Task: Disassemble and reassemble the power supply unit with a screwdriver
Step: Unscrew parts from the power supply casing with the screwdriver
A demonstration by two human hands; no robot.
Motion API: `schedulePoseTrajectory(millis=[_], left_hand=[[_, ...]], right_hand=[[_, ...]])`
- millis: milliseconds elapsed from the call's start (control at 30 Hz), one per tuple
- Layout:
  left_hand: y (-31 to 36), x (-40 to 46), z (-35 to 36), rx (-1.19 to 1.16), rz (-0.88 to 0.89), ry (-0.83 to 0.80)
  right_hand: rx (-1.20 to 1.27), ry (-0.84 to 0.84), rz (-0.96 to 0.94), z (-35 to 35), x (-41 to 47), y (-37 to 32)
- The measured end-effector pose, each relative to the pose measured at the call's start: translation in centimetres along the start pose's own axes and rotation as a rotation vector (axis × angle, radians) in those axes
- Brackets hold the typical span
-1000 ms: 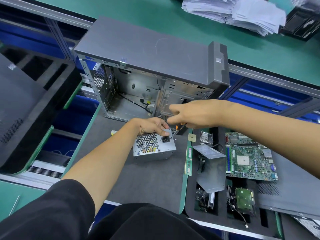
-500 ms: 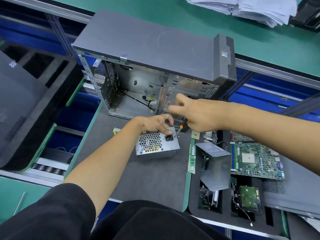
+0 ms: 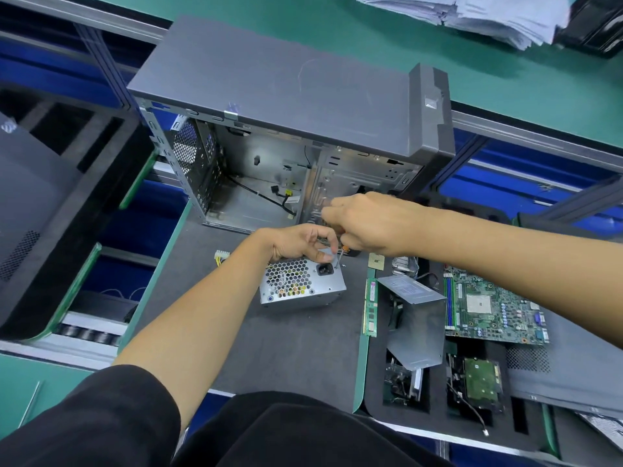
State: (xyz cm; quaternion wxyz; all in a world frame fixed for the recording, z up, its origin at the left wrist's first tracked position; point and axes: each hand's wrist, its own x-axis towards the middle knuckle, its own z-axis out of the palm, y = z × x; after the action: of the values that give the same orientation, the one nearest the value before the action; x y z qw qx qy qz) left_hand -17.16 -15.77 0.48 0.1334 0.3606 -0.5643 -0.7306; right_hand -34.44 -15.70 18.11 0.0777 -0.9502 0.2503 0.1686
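At the unit's far right corner, screwdriver [image 3: 339,256] tip meets the power supply unit [image 3: 301,283].
Right hand [image 3: 367,224] grasps it steeply tilted; left hand [image 3: 298,242] grips the far edge.

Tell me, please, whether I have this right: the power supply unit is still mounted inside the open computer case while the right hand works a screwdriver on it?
Not quite. The head view shows the power supply unit lying on the grey mat in front of the computer case, not mounted inside it. The rest holds: the right hand works the screwdriver on it, while the left hand steadies it.
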Motion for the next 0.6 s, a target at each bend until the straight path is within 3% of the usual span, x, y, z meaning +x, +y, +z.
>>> schedulePoseTrajectory(millis=[267, 367, 500, 600], left_hand=[[-0.3, 0.4, -0.1, -0.037, -0.021, -0.01], [-0.3, 0.4, -0.1, -0.043, -0.023, -0.032], [-0.1, 0.2, -0.1, -0.048, -0.022, -0.022], [-0.2, 0.3, 0.0, -0.046, -0.02, -0.038]], right_hand=[[0.189, -0.113, 0.312, -0.4, 0.1, 0.1], [0.217, -0.144, 0.182, -1.2, -0.4, 0.3], [-0.227, -0.22, -0.14, -1.9, -0.8, 0.7], [-0.361, -0.235, -0.383, -1.7, -0.9, 1.4]])
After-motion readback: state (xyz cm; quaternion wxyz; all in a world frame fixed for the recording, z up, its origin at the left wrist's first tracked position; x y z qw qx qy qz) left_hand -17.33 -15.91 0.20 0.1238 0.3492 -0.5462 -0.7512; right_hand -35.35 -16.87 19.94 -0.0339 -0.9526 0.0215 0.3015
